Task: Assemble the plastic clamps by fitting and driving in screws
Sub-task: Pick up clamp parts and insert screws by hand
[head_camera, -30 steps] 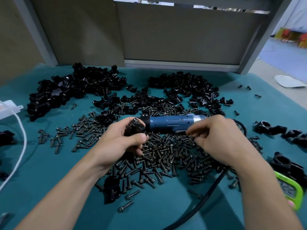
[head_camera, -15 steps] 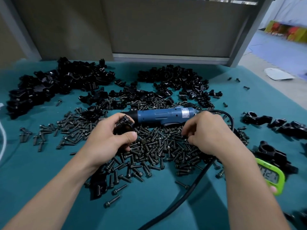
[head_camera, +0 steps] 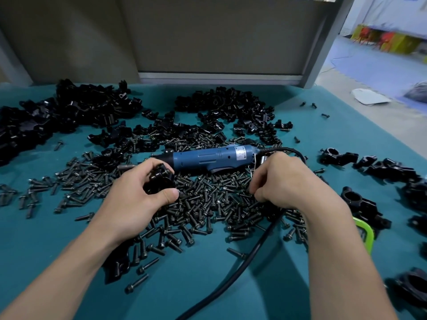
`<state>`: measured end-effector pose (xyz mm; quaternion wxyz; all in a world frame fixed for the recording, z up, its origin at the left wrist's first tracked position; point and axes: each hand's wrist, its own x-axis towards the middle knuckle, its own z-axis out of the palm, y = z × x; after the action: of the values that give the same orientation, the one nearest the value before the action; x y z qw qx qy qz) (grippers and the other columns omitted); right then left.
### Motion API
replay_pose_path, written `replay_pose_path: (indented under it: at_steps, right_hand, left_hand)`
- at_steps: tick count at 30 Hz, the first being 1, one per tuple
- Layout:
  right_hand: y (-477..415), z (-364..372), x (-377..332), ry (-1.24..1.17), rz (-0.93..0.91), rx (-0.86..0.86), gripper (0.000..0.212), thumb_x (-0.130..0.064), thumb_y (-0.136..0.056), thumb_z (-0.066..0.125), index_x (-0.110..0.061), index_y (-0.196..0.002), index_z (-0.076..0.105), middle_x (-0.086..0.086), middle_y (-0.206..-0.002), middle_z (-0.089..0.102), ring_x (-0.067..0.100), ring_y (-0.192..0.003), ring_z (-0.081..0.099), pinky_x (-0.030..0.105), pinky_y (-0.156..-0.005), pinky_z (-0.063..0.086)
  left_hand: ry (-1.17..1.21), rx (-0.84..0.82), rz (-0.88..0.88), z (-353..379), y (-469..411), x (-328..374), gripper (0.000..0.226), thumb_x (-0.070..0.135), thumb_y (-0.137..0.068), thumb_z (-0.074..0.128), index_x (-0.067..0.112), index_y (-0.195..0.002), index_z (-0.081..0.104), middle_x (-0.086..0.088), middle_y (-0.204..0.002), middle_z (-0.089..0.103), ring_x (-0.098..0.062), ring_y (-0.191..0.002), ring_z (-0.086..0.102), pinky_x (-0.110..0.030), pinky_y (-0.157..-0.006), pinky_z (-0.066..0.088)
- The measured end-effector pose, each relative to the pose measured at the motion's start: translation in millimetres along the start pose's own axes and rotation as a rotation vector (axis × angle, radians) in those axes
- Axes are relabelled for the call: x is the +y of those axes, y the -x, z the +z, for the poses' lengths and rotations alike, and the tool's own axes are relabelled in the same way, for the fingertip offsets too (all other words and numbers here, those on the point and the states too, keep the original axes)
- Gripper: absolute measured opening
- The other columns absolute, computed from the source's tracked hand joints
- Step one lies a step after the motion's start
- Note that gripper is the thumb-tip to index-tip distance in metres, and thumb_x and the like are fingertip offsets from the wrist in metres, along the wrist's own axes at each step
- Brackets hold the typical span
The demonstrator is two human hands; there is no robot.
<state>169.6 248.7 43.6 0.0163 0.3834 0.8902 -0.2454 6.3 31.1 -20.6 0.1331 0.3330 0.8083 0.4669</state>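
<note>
Our left hand (head_camera: 136,199) curls its fingers around a clamp (head_camera: 159,179); our right hand (head_camera: 288,181) arches over the screws (head_camera: 203,202), grasp unclear.

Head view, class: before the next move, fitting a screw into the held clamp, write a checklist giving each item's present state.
1. Clamp held firmly: ok. The left hand grips a black clamp.
2. Screws within reach: ok. The right hand is curled down on the screw pile.
3. Screw pinched in the right fingers: cannot tell; the fingertips are hidden.
4. Clamp's screw hole facing up: cannot tell.
5. Driver at hand: ok. The blue screwdriver lies on the screws just beyond both hands.
6. Cable out of the way: not ok. The black cable runs under the right wrist.
</note>
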Motion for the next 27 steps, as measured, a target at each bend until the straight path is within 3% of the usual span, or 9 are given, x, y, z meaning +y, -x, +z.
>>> replay_pose_path:
  at_steps: [5,9,11,13,15,21,27]
  right_hand:
    - [2.9,0.6,-1.5,0.033,0.034,-0.029,0.028,-0.004,-0.08,0.08,-0.028,-0.066,0.08,-0.009,-0.069,0.073,0.009,-0.068,0.068,0.017,-0.049,0.054]
    - [2.0,5.0,0.6,0.039,0.078,0.038,0.017,-0.007,-0.081,0.072,-0.022,-0.084,0.078,0.003,-0.085,0.073,0.023,-0.077,0.071,0.037,-0.07,0.065]
    - [1.4,5.9,2.3,0.076,0.067,0.018,0.024,-0.003,-0.08,0.072,-0.026,-0.076,0.076,0.001,-0.08,0.072,0.021,-0.073,0.07,0.03,-0.062,0.062]
    - [0.4,5.9,4.4,0.096,0.058,-0.01,0.034,0.001,-0.078,0.074,-0.03,-0.063,0.072,-0.004,-0.074,0.071,0.016,-0.069,0.069,0.019,-0.045,0.049]
    - [-0.9,5.2,5.7,0.088,0.051,-0.027,0.037,0.002,-0.077,0.076,-0.03,-0.06,0.072,-0.004,-0.074,0.072,0.014,-0.068,0.07,0.015,-0.039,0.041]
    - [4.6,1.9,1.0,0.067,-0.003,-0.07,0.029,-0.009,-0.069,0.091,-0.033,-0.061,0.078,-0.007,-0.064,0.074,0.012,-0.065,0.072,0.022,-0.049,0.054]
    - [2.4,3.3,-1.1,-0.105,-0.132,-0.036,0.024,-0.011,-0.088,0.077,-0.028,-0.071,0.071,-0.015,-0.066,0.069,0.001,-0.061,0.063,0.009,-0.048,0.042]
  left_hand:
    - [0.005,-0.007,-0.001,0.2,0.2,-0.3,0.037,0.026,-0.085,0.082,0.048,-0.107,0.062,0.025,-0.091,0.07,-0.012,-0.075,0.067,-0.038,-0.074,0.049]
    - [0.01,-0.006,-0.007,-0.2,-0.9,-0.6,0.041,0.022,-0.084,0.084,0.049,-0.106,0.062,0.023,-0.089,0.072,-0.011,-0.072,0.066,-0.038,-0.074,0.05]
    - [0.006,-0.008,-0.007,0.3,-1.5,-0.1,0.042,0.022,-0.083,0.084,0.05,-0.106,0.063,0.023,-0.089,0.072,-0.01,-0.072,0.066,-0.038,-0.074,0.049]
    - [0.01,-0.006,-0.005,1.1,-1.1,0.9,0.042,0.022,-0.083,0.084,0.049,-0.107,0.063,0.026,-0.092,0.072,-0.007,-0.075,0.067,-0.038,-0.076,0.049]
    - [0.016,-0.002,-0.002,2.0,-0.5,1.4,0.043,0.021,-0.083,0.085,0.048,-0.107,0.063,0.029,-0.096,0.071,-0.001,-0.081,0.067,-0.038,-0.079,0.05]
    - [0.004,-0.005,0.003,2.8,-0.2,2.8,0.043,0.022,-0.083,0.085,0.048,-0.108,0.063,0.028,-0.098,0.072,0.002,-0.085,0.067,-0.039,-0.085,0.052]
    - [0.0,-0.006,0.016,4.1,0.2,4.7,0.043,0.022,-0.082,0.086,0.049,-0.107,0.063,0.029,-0.097,0.072,-0.001,-0.085,0.069,-0.043,-0.091,0.054]
